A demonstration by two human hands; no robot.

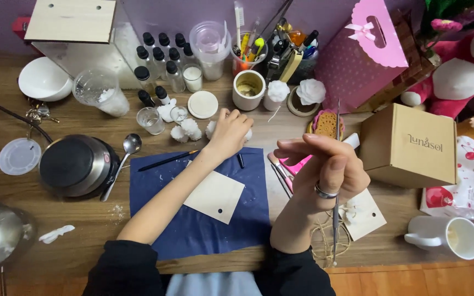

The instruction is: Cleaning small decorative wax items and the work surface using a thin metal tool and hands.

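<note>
Your left hand [229, 131] reaches across the blue cloth [204, 219] to the back of the wooden table [83, 241], its fingers curled down over a small white flower-shaped piece [211, 129] and touching it; whether they actually pinch it you cannot tell from here. More white flower pieces [186, 130] lie just beside it.

Your right hand [327, 170] is raised over the table's right half, thumb and fingers closed on a thin metal tool [337, 181] that stands nearly upright, one slim end above the hand and the other reaching down toward a coil of twine [322, 246].

As for the containers: the white ceramic pot [248, 89] behind your left hand holds a pale yellowish mass, the small glass jar [192, 78] is filled white, and the clear plastic cup [101, 90] lying on its side has white flakes in it. The white mug [456, 237] at lower right shows pale residue inside. The white bowl [44, 78] at upper left looks bare. A flat wooden tag [215, 196] rests on the cloth.
</note>
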